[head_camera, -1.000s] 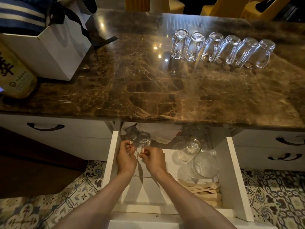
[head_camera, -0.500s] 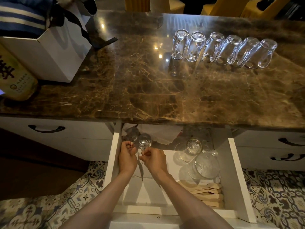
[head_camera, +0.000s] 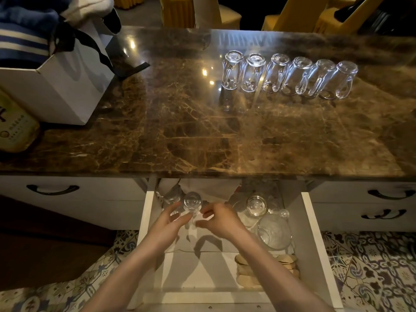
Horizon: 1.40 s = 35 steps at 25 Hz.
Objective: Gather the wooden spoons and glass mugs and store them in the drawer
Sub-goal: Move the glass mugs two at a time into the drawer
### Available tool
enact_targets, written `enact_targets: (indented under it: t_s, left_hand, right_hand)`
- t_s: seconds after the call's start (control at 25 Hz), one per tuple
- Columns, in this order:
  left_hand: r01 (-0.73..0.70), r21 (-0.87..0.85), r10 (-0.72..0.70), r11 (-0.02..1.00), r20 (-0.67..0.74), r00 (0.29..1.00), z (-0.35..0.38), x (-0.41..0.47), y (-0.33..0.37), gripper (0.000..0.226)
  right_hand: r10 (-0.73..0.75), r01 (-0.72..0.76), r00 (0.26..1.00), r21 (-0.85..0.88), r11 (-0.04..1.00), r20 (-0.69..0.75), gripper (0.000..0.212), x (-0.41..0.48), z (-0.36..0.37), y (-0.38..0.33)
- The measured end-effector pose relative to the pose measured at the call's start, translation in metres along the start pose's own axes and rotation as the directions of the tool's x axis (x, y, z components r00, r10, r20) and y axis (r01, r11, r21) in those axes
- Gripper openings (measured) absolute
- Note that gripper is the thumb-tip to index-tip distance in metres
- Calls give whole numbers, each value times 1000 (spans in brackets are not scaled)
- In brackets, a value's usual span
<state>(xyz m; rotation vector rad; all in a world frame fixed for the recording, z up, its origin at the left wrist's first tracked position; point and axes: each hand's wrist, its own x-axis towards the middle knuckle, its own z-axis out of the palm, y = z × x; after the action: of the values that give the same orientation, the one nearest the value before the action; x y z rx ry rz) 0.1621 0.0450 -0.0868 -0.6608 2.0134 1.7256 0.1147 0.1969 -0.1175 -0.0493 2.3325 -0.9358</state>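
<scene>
— Nearest us, both forearms reach into the open drawer (head_camera: 315, 233). Wooden spoons (head_camera: 247, 270) lie stacked in its near right corner.

— And the hands?

— Left hand (head_camera: 167, 224) and right hand (head_camera: 219, 218) sit either side of an upturned glass mug (head_camera: 192, 201) at the drawer's back left. Fingers look loose and spread, touching or nearly touching the glass. I can't tell whether either grip is really closed on it.

— So it's being set down?

— I'd say it's being seated next to another mug (head_camera: 172, 195) just behind and to the left. Doing this well means lowering it flat on its rim, with a sliver of space so glass doesn't knock glass, then opening the fingers straight outward so nothing gets dragged over.

— What else is in there?

— To the right, another upturned mug (head_camera: 256, 206) and a glass lid (head_camera: 274, 231). Crowded on that side, so filling from the left makes sense.

— Further out?

— On the marble bench (head_camera: 180, 131), six more mugs (head_camera: 290, 75) stand upside down in a row, far right, touching or nearly so. Plenty left to carry. At far left sit a white paper bag (head_camera: 58, 91) and a bottle (head_camera: 15, 131), well apart from the mugs.
</scene>
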Motion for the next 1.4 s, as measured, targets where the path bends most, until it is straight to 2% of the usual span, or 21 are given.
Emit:
enact_targets:
  t_s: [0.12, 0.2, 0.4, 0.56, 0.72, 0.96, 1.2, 1.4]
  left_hand:
    - [-141, 109, 133, 984, 74, 988, -6, -14, 26, 30]
    - [-228, 150, 217, 962, 85, 973, -7, -19, 44, 21]
    - [-390, 178, 379, 903, 92, 921, 1, -10, 88, 16]
    - [-476, 105, 469, 873, 85, 879, 13, 7, 115, 16]
    - [-523, 54, 520, 850, 70, 852, 22, 29, 137, 16]
    - [-560, -1, 560, 829, 20, 828, 34, 69, 171, 15]
    - [-577, -71, 572, 814, -79, 817, 44, 103, 199, 12]
    - [-615, -52, 599, 787, -180, 780, 50, 134, 221, 16]
  right_hand:
    - [-31, 33, 999, 39, 999, -39, 32, -15, -34, -12]
    - [-61, 62, 996, 27, 998, -65, 36, -24, -54, -18]
    - [-110, 123, 985, 98, 988, -131, 32, -35, -100, -24]
    - [-152, 191, 964, 164, 968, -220, 23, -35, -126, -29]
    - [-193, 243, 934, 139, 960, -299, 23, -26, -150, -35]
    - [-181, 295, 871, 191, 936, -456, 23, 2, -188, -48]
    - [-204, 376, 839, 267, 887, -504, 21, 33, -218, -66]
    - [-186, 398, 750, 208, 894, -635, 31, 59, -237, -76]
